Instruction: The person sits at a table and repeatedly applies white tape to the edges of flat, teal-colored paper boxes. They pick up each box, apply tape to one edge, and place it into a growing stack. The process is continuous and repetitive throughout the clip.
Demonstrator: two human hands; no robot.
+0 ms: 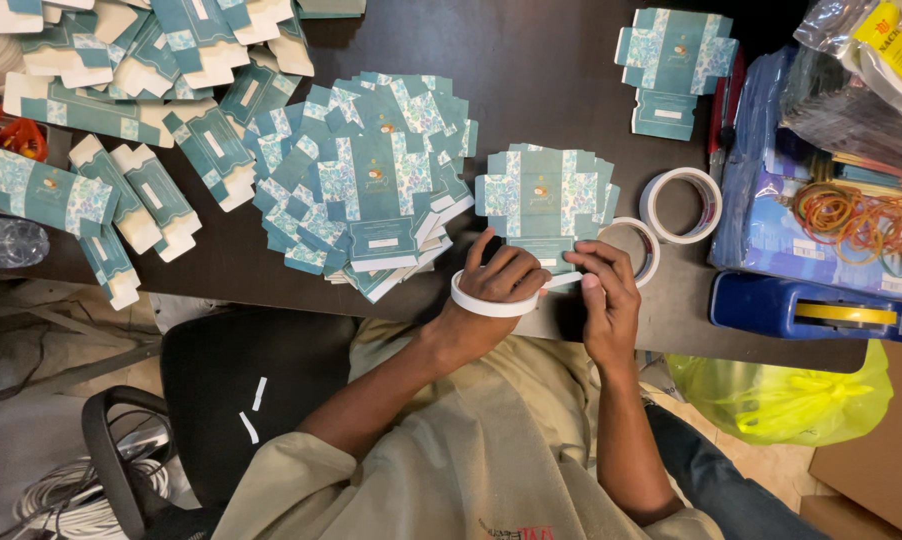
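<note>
The flat teal box blank (546, 200) lies on top of a small stack at the near edge of the dark table (541, 70), just in front of the person. Its long axis runs far to near, with its printed floral panels facing up and its bottom flap pointing toward the person. Both hands meet at that near flap. The left hand (501, 275) wears a white tape roll (491, 303) around the wrist like a bracelet; its fingers are curled together and press down on the flap. The right hand (606, 295) pinches what looks like a short white strip of tape at the flap's edge between thumb and forefinger.

The strip could go on crooked or wrinkle if the blank slides on the loose stack beneath it, since only the left fingers pin it. The roll on the wrist could also catch the neighbouring blanks. The sticky strip may fold onto itself or cling to a fingertip before it is seated.

To the left sits a fanned pile of blanks (371, 180), and beyond it lie folded boxes (121, 190). Two more tape rolls (681, 205) rest just right of the stack, a blue tape dispenser (811, 310) lies near the right edge, and rubber bands (856, 215) lie on plastic packets.
</note>
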